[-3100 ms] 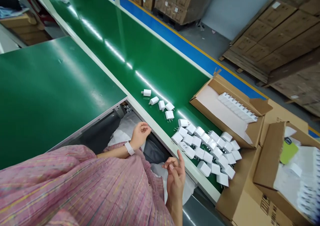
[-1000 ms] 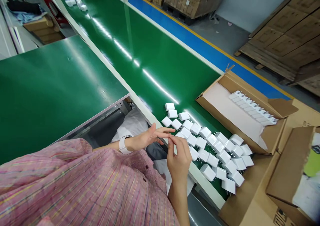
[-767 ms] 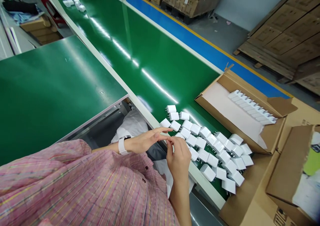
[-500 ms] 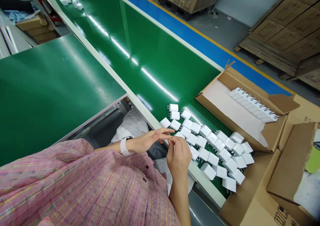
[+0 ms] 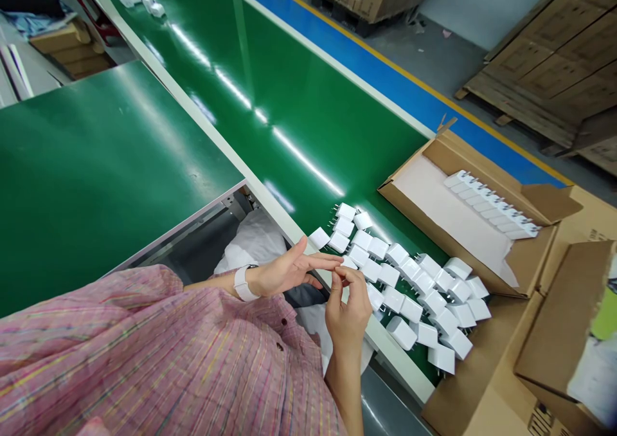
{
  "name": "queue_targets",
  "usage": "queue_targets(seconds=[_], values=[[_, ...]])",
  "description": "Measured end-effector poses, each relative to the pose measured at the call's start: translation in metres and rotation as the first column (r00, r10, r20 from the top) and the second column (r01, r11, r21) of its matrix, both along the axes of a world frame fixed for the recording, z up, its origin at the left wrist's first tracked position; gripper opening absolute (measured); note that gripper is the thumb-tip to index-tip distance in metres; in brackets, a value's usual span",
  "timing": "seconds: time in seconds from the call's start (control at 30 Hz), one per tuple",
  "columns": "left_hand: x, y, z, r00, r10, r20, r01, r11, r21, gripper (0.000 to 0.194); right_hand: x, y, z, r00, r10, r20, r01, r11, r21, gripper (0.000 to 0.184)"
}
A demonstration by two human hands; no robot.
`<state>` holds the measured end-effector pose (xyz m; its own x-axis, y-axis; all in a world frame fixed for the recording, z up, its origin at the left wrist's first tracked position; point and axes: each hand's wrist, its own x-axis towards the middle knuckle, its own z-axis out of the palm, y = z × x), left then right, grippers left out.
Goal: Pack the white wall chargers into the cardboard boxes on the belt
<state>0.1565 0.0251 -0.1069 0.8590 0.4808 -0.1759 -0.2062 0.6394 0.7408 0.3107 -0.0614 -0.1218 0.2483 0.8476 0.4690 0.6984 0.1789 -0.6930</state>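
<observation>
My left hand (image 5: pixel 284 272) is over the near rim of the green belt, fingers stretched out and thumb raised; a white watch strap (image 5: pixel 242 284) circles its wrist. My right hand (image 5: pixel 351 301) pinches thumb and fingers together at the left fingertips. Whatever is in that pinch, if anything, is too small to make out. Just beyond both hands lies a loose cluster of white plug chargers (image 5: pixel 393 298), their metal prongs pointing different ways. Two chargers (image 5: pixel 344 226) sit at the cluster's far left end, close to the left fingertips.
An open cardboard box (image 5: pixel 419 214) on the right holds a white sheet and a row of chargers (image 5: pixel 491 204). Another carton (image 5: pixel 554 320) stands nearer. More white pieces (image 5: pixel 144 2) lie far up the belt (image 5: pixel 289 95). A green table (image 5: pixel 120 166) adjoins on the left.
My left thumb has lifted away from its fingers, while both hands stay together. Two chargers at the cluster's far left end have shifted slightly right and turned.
</observation>
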Motion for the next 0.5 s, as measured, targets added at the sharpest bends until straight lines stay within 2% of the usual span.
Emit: queue_targets(seconds=[0.13, 0.27, 0.5], values=[[-0.001, -0.003, -0.001, 0.997, 0.019, -0.075, -0.002, 0.974, 0.226, 0.081, -0.003, 0.0, 0.001, 0.996, -0.042, 0.073, 0.041, 0.999, 0.018, 0.016], [-0.005, -0.005, 0.007, 0.989, 0.022, -0.143, 0.046, 0.89, 0.453, 0.082, -0.008, 0.002, 0.005, 0.989, -0.087, 0.121, 0.084, 0.996, 0.029, 0.017], [-0.004, -0.006, 0.015, 0.969, 0.073, -0.236, 0.097, 0.766, 0.636, 0.092, -0.013, 0.003, 0.01, 0.971, -0.122, 0.205, 0.13, 0.991, -0.03, 0.015]])
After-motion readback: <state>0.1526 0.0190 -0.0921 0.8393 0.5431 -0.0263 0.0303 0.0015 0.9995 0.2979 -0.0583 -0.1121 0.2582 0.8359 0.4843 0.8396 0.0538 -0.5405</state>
